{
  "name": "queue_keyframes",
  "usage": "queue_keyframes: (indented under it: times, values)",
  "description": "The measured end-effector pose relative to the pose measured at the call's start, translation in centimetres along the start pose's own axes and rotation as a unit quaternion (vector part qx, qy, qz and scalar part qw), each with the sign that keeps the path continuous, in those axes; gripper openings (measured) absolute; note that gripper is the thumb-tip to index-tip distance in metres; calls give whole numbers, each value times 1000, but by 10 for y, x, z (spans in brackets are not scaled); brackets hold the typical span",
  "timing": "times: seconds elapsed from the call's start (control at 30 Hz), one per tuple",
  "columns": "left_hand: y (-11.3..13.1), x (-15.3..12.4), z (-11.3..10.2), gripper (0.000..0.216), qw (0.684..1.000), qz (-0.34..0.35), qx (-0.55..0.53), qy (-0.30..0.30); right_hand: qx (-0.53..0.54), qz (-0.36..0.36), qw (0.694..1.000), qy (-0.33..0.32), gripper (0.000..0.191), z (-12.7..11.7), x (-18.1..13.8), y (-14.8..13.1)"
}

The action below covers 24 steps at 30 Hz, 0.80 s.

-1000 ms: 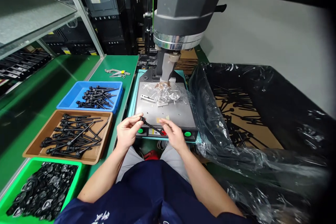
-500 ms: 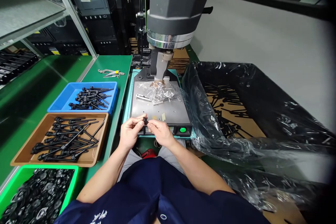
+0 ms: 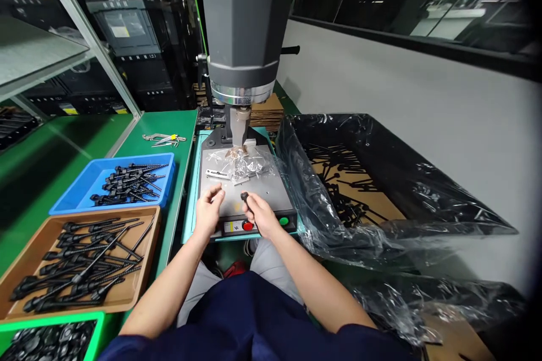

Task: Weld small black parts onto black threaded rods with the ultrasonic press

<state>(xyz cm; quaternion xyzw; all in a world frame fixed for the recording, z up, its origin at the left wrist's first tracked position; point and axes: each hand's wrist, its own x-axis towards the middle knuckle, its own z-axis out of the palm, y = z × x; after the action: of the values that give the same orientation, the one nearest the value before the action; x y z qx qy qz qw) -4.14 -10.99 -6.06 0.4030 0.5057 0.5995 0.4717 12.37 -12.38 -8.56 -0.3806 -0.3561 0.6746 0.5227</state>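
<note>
My right hand [image 3: 259, 215] pinches a thin black rod part [image 3: 245, 198] by its head, over the front of the grey machine plate [image 3: 271, 187]. My left hand [image 3: 209, 208] rests beside it at the plate's front left, fingers loosely curled and holding nothing that I can see. Both hands sit just behind the red button [image 3: 248, 226] and green button [image 3: 283, 221] on the machine's front panel. The press head [image 3: 242, 76] hangs above the back of the plate, where a crumpled clear film [image 3: 242, 163] lies.
On the green bench to the left stand a blue tray [image 3: 84, 185] and a brown tray [image 3: 25, 259] of black rods, and a green bin [image 3: 91, 321] of black parts. A large box lined with black plastic [image 3: 381, 180] stands to the right. Metal tools [image 3: 163, 138] lie behind.
The hands came together on the black rod, then parted; the right hand now has it alone. The view has tilted up and the hands moved forward onto the plate.
</note>
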Motion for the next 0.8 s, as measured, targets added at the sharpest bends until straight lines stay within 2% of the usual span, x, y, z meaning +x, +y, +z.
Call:
queue_keyframes:
  times: [0.07, 0.17, 0.23, 0.3, 0.4, 0.5, 0.63, 0.8]
  values:
    - [-6, 24, 6, 39, 995, -82, -37, 42, -4, -9, 999, 39, 43, -12, 17, 0]
    - [-13, 52, 18, 44, 973, -217, -84, -6, 43, 2, 997, 64, 42, -22, 38, 1]
    - [-13, 63, 27, 45, 961, -250, -108, -42, 77, -2, 995, 62, 42, -23, 49, 0]
    - [-9, 71, 35, 43, 962, -233, -128, -61, 75, -13, 996, 56, 41, -20, 58, -3]
    - [7, 79, 42, 42, 968, -188, -145, -76, 2, -38, 999, 38, 39, -12, 74, -11]
    - [27, 83, 48, 67, 977, -138, -133, -98, -53, -122, 990, 41, 33, -2, 94, -23]
    - [47, 87, 55, 103, 982, -90, -96, -132, -129, -223, 963, 74, 32, 3, 118, -45]
    - [51, 92, 60, 113, 981, -89, -77, -152, -334, -242, 902, 123, 30, 0, 137, -69]
